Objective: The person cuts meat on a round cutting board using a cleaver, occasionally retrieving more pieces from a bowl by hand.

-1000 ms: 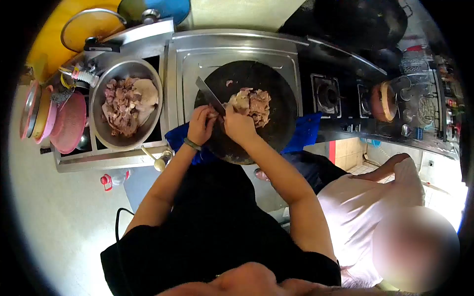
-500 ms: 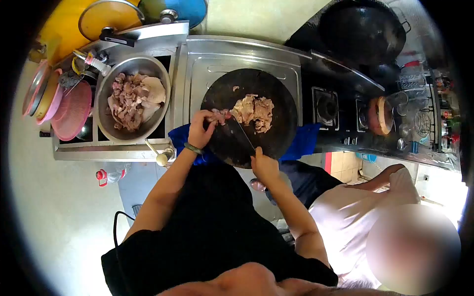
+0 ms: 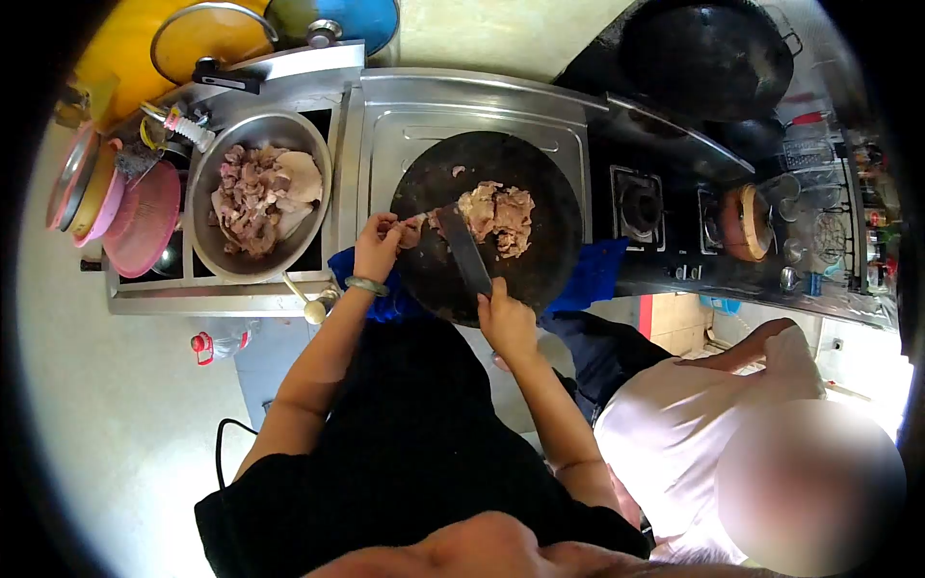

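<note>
A round dark chopping board [image 3: 434, 294] lies on the steel counter, with a pile of chopped meat [image 3: 506, 217] right of its middle. My right hand [image 3: 508, 323] is closed around the handle of a cleaver [image 3: 466, 252], whose broad blade points up and left, its tip beside the pile. At the board's left edge my left hand [image 3: 379, 247] is closed on a small piece of meat [image 3: 410, 232], left of the blade's tip. A steel bowl [image 3: 325, 207] of meat pieces stands left of the board.
A gas stove [image 3: 638, 207] is on the right, with a clay pot [image 3: 744, 223] beyond and a black wok [image 3: 708, 58] above. Pink baskets [image 3: 145, 220] stand at far left. Another person [image 3: 674, 424] is close by at lower right.
My right hand first moved right and down with the cleaver, and its blade now shows its flat side. My left hand has shifted slightly left with the meat piece.
</note>
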Action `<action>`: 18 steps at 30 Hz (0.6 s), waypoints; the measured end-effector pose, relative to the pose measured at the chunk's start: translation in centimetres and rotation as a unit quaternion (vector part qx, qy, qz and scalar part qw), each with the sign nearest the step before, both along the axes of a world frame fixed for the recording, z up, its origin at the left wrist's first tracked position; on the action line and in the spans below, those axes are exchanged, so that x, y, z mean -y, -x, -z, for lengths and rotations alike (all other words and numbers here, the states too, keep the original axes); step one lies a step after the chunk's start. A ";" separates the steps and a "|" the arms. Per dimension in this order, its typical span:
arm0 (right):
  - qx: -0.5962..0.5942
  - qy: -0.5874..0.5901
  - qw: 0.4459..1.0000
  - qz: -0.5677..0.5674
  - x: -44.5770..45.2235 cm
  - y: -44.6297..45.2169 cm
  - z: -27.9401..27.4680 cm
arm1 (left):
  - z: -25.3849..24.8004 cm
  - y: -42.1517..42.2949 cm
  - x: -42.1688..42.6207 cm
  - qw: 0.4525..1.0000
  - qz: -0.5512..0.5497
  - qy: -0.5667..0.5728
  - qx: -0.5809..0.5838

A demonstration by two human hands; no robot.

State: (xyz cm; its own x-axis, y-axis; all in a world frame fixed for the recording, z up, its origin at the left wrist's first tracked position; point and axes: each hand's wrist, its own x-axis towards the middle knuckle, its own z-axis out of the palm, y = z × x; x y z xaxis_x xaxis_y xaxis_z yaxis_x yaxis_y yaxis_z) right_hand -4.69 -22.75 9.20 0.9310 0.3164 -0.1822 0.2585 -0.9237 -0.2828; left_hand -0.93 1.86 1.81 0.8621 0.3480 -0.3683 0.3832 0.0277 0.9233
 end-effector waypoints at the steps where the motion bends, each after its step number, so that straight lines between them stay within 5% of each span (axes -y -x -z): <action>1: 0.002 0.007 1.000 -0.007 -0.3 -0.3 0.1 | 1.1 0.0 -0.2 0.998 -0.014 -0.036 0.044; 5: 0.000 0.020 1.000 -0.017 -0.4 -1.3 1.8 | 3.0 0.3 -0.2 0.970 -0.007 -0.186 0.158; 9: 0.010 0.011 1.000 0.009 0.2 -1.9 1.2 | -0.6 1.0 0.6 0.940 0.057 -0.296 0.162; 12: 0.015 -0.013 1.000 0.017 0.6 -1.2 1.1 | 0.7 0.4 1.0 0.971 0.070 -0.146 0.176; 16: 0.028 -0.031 0.999 0.028 0.6 0.1 -0.6 | 0.8 0.0 1.8 0.897 0.120 -0.348 0.243; 18: 0.027 -0.031 0.999 0.013 0.5 0.7 -1.2 | 0.9 0.2 1.7 0.929 0.101 -0.274 0.229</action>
